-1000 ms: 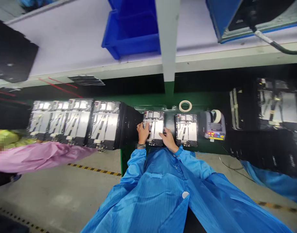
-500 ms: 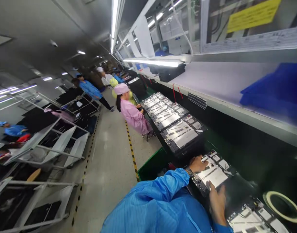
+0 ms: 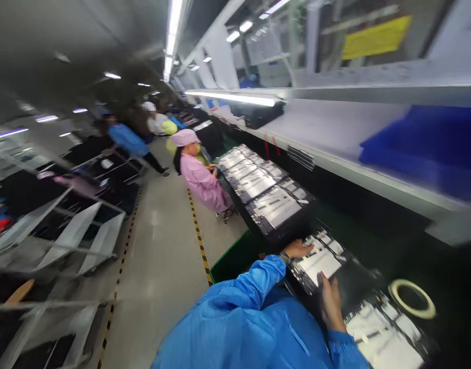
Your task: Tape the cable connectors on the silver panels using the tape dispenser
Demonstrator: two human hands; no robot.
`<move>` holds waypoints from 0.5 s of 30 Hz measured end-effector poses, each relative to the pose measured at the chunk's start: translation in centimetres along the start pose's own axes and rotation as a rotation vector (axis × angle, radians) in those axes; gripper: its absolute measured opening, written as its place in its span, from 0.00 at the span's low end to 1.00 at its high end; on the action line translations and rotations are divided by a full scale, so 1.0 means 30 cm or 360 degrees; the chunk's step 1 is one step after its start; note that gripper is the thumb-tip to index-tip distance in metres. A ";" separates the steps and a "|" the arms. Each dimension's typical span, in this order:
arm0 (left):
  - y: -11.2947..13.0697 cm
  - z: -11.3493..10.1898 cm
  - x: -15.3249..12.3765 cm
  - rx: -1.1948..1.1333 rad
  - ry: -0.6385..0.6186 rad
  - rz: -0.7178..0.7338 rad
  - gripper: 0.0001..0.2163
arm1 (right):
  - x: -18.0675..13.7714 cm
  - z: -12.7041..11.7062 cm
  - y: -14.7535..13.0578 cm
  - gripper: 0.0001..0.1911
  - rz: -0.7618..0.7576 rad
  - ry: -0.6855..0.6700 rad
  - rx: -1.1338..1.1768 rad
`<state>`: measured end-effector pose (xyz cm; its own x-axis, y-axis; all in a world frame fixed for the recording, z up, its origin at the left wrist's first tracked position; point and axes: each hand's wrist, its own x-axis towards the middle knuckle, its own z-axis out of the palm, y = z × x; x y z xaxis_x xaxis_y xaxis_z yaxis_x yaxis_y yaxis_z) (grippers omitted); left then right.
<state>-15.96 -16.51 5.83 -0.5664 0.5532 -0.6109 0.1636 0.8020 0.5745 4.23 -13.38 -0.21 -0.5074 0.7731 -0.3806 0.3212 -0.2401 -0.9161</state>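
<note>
A flat board with silver plates and a dark frame (image 3: 315, 262) lies on the dark belt in front of me. My left hand (image 3: 299, 249) curls over its far left end, a watch band showing at the wrist. My right hand (image 3: 329, 302) grips its near edge, with the fingers laid over the frame. Both arms are in blue sleeves. A second board of the same kind (image 3: 381, 338) lies just right of my right hand. The picture is smeared by head motion.
A stack of similar boards (image 3: 275, 207) runs along the belt to the left. A tape roll (image 3: 412, 298) lies behind the boards. A blue bin (image 3: 423, 148) sits on the white shelf above. A person in pink (image 3: 200, 179) sits further along. Metal racks (image 3: 66, 230) line the aisle.
My head has swung from looking down at the board to looking left along the line. Both hands have stayed on the same board, which has hardly moved.
</note>
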 end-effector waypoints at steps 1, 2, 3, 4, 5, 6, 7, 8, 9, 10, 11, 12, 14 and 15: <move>0.016 -0.003 -0.023 0.0031 0.0070 0.0026 0.35 | -0.038 -0.032 -0.014 0.45 0.0109 0.0080 0.0089; 0.033 -0.002 -0.046 0.0059 0.0255 0.0106 0.30 | -0.082 -0.076 -0.021 0.40 0.0124 0.0138 0.0211; 0.051 0.000 -0.067 0.0095 0.0489 0.0204 0.26 | -0.132 -0.130 -0.020 0.33 0.0099 0.0124 0.0327; 0.070 0.005 -0.081 0.0126 0.0648 0.0321 0.24 | -0.185 -0.191 -0.010 0.27 0.0093 0.0129 0.0423; 0.091 0.013 -0.089 0.0154 0.0736 0.0469 0.23 | -0.242 -0.256 0.010 0.22 0.0098 0.0207 0.0512; 0.116 0.026 -0.091 0.0169 0.0767 0.0623 0.22 | -0.301 -0.321 0.039 0.19 0.0117 0.0345 0.0591; 0.143 0.046 -0.088 0.0164 0.0757 0.0765 0.21 | -0.359 -0.383 0.075 0.18 0.0155 0.0572 0.0665; 0.173 0.074 -0.083 0.0162 0.0681 0.0912 0.19 | -0.415 -0.442 0.118 0.19 0.0208 0.0863 0.0739; 0.205 0.113 -0.078 0.0157 0.0574 0.1036 0.17 | -0.465 -0.497 0.166 0.19 0.0270 0.1188 0.0813; 0.236 0.161 -0.075 0.0160 0.0428 0.1146 0.16 | -0.507 -0.546 0.218 0.21 0.0340 0.1532 0.0904; 0.265 0.220 -0.075 0.0180 0.0263 0.1241 0.16 | -0.539 -0.589 0.272 0.22 0.0445 0.1799 0.1017; 0.291 0.285 -0.077 0.0218 0.0094 0.1316 0.15 | -0.561 -0.626 0.324 0.22 0.0565 0.1980 0.1125; 0.326 0.427 -0.086 0.0341 -0.0213 0.1427 0.14 | -0.571 -0.679 0.417 0.22 0.0624 0.2121 0.1224; 0.336 0.496 -0.091 0.0410 -0.0323 0.1466 0.14 | -0.562 -0.693 0.452 0.22 0.0635 0.2137 0.1268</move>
<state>-0.74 -6.58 5.16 0.0173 0.9968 -0.0785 0.6573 0.0478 0.7521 33.75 -17.47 -3.58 0.6725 0.4168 -0.6115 -0.4398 -0.4395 -0.7832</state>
